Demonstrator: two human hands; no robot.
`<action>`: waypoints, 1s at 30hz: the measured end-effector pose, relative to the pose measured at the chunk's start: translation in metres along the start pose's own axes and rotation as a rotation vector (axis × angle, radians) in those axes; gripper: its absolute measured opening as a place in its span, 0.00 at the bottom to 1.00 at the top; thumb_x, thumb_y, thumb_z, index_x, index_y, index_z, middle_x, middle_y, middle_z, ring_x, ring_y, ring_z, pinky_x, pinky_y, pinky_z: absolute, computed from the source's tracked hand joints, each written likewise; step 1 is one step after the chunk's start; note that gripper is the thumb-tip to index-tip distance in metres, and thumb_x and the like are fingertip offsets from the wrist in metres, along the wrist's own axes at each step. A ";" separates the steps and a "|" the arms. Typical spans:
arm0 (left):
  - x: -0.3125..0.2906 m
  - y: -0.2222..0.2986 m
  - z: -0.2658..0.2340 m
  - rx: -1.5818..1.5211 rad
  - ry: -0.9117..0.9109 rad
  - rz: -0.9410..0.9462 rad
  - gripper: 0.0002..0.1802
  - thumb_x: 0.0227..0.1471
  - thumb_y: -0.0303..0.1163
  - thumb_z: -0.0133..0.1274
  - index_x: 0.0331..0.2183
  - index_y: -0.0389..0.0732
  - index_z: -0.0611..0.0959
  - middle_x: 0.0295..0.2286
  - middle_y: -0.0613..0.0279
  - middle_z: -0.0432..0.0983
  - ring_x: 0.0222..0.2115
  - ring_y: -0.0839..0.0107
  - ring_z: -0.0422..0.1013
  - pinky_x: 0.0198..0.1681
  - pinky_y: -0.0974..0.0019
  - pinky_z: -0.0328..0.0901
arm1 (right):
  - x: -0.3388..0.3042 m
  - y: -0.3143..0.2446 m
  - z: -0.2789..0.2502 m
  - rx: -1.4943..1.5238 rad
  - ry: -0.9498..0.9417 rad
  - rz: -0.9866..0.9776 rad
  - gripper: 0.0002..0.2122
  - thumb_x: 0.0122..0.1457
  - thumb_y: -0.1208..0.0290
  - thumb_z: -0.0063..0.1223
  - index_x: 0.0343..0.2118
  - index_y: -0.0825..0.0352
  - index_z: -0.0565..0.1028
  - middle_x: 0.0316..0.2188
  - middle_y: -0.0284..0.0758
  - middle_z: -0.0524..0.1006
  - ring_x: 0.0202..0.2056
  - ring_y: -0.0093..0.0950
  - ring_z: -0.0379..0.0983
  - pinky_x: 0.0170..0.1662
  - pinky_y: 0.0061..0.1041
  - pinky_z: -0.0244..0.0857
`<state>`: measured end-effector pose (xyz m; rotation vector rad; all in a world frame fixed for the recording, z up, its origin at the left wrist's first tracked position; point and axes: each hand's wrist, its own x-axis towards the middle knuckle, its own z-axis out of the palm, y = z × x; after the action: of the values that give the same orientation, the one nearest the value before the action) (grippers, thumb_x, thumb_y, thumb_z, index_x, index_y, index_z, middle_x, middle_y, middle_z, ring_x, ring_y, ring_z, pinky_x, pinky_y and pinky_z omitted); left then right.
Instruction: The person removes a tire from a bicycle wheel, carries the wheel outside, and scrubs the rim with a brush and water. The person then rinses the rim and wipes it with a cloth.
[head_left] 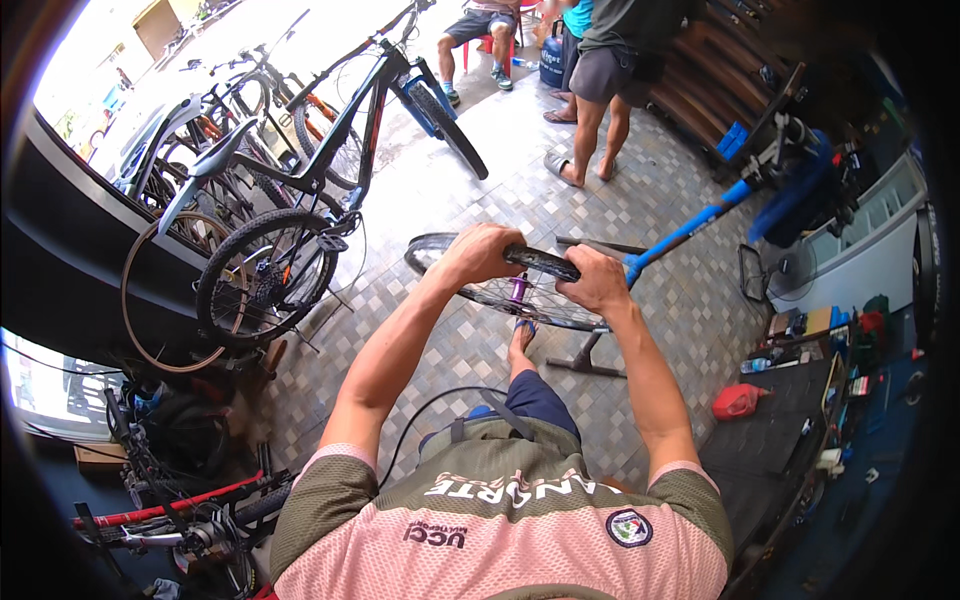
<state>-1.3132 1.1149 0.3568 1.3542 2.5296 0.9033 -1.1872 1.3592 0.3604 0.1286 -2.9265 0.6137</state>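
Note:
In front of my body I hold up a bicycle wheel point(542, 263) with a black tyre, thin spokes and a purple hub point(519, 289). My left hand point(483, 252) is closed round the tyre on its near side, a little left of the middle. A short way to the right, my right hand point(599, 280) also grips the tyre, with its fingers curled over it. The stretch of tyre between the two hands shows plainly. Part of the rim and spokes is hidden behind my hands and forearms.
A blue repair stand point(690, 226) rises just right of the wheel, with dark legs on the tiled floor point(400, 350). A black mountain bike point(350, 150) stands left. Two people stand ahead and one sits. A dark workbench point(765, 430) with a red bag point(737, 401) is at right.

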 end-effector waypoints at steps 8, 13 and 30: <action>0.210 -0.136 0.013 0.110 0.275 -0.142 0.38 0.53 0.43 0.70 0.62 0.50 0.75 0.56 0.53 0.73 0.58 0.51 0.69 0.62 0.47 0.62 | 0.193 0.142 0.056 0.204 0.050 0.393 0.20 0.49 0.60 0.63 0.41 0.69 0.79 0.39 0.51 0.82 0.43 0.54 0.78 0.47 0.48 0.72; 0.228 -0.232 0.016 -0.101 0.323 -0.473 0.32 0.55 0.43 0.66 0.58 0.45 0.78 0.52 0.45 0.76 0.55 0.44 0.71 0.61 0.47 0.66 | 0.329 0.212 0.071 0.265 0.052 0.502 0.24 0.48 0.59 0.63 0.44 0.72 0.78 0.40 0.54 0.82 0.45 0.55 0.78 0.50 0.48 0.71; 0.397 -0.537 -0.023 -0.496 0.376 -1.125 0.23 0.58 0.44 0.65 0.49 0.38 0.86 0.43 0.49 0.86 0.44 0.57 0.83 0.50 0.56 0.75 | 0.943 0.367 0.101 0.356 0.146 0.325 0.20 0.49 0.62 0.63 0.41 0.71 0.77 0.34 0.52 0.83 0.39 0.54 0.80 0.45 0.46 0.72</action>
<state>-1.9384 1.1959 0.1358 -0.4229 2.4172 1.3587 -2.1706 1.6030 0.2777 -0.3453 -2.6865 1.1370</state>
